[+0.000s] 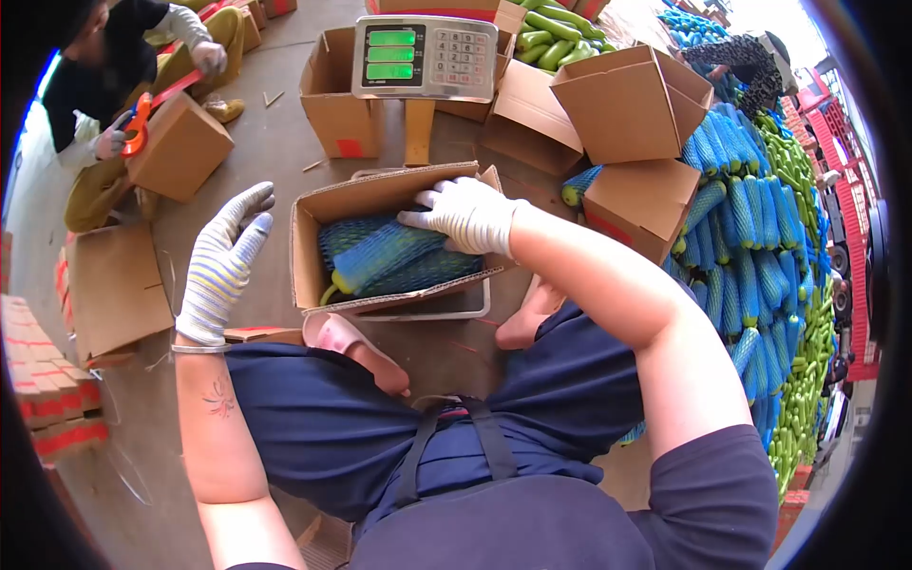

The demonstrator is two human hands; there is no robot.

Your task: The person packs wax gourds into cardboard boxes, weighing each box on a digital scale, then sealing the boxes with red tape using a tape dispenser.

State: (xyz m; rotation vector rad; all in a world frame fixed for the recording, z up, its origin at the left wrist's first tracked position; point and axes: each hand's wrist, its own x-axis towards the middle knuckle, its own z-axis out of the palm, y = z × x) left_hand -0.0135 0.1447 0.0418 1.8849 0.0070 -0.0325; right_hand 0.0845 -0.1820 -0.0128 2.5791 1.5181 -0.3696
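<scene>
My left hand [226,266], in a striped knit glove, is raised left of an open cardboard box [312,249]. Its thumb stands away from the fingers and nothing is in it. My right hand [467,215], gloved too, reaches over the box's right side. Its fingers are spread over the contents; the undersides of the fingertips are hidden. Inside lie several long green squashes in blue mesh sleeves [375,258], the top one slanting with its pale end toward the lower left. The box rests on a scale platform [470,306], below a lit digital scale display [425,59].
Open cardboard boxes [632,95] stand behind and right of the scale. A tall heap of mesh-sleeved squashes [746,223] fills the right side. At upper left a person holds an orange tape dispenser [138,125] against a carton [182,147]. Stacked cartons [47,380] line the left edge.
</scene>
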